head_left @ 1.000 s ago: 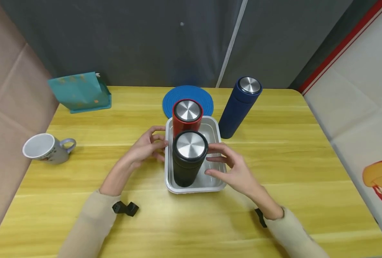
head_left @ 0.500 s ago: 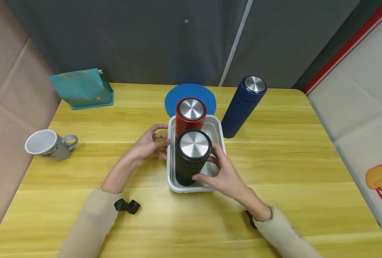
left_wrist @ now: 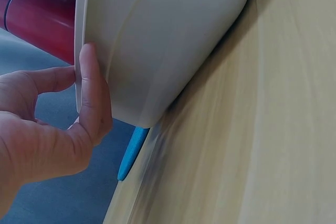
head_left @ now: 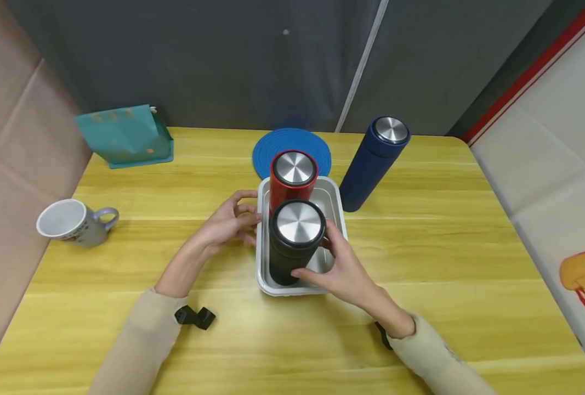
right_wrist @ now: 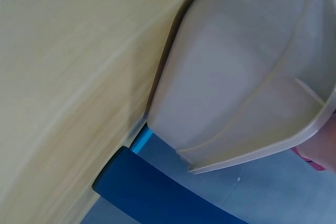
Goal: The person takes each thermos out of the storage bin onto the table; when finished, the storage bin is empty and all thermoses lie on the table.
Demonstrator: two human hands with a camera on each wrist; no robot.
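A light grey tray [head_left: 335, 203] stands on the table, holding two upright thermos bottles. The black thermos [head_left: 289, 258], with its silver lid, is nearer the front; the red thermos [head_left: 292, 193] is behind it. My right hand [head_left: 339, 269] grips the black thermos from the right, thumb at the front; its fingertips are partly hidden behind the bottle. At the left side, my left hand [head_left: 223, 222] holds the tray's rim. In the left wrist view its fingers [left_wrist: 93, 90] pinch the rim, one lying against the outer wall.
A tall blue thermos [head_left: 371, 167] stands just right of the tray. Behind the tray lies a round blue mat [head_left: 292, 137], partly covered in view. To the left are a white mug [head_left: 77, 222] with a lilac handle and a teal bag [head_left: 126, 137].
My right hand has moved left, from beside the black thermos to gripping it. My left hand stays at the tray's rim. The view shifted slightly; bottles and tray otherwise look the same.
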